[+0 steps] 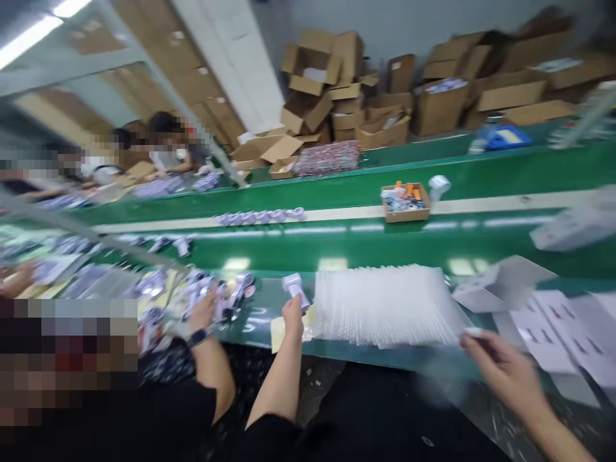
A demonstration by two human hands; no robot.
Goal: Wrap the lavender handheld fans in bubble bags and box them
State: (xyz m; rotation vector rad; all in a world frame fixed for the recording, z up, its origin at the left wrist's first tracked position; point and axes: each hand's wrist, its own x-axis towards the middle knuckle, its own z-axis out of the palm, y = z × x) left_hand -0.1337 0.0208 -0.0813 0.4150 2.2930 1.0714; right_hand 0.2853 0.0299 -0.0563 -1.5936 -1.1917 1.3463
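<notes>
My left hand [292, 316] is closed around the handle of a lavender and white handheld device [297, 290], its wide head pointing up. Just right of it, a wide stack of translucent plastic bags [380, 305] lies on the green work surface. At the stack's lower right corner, my right hand [503, 366] pinches the edge of a bag between thumb and fingers; motion blurs it a little. A yellow sheet [278, 333] lies beneath my left wrist.
White boxes [503, 282] and printed box pieces [553, 327] are at the right. A co-worker's hand [205, 312] with a wristband is among lavender devices at left. Across the green conveyor [346, 244] stand a small carton of parts [405, 215] and a device row [260, 217].
</notes>
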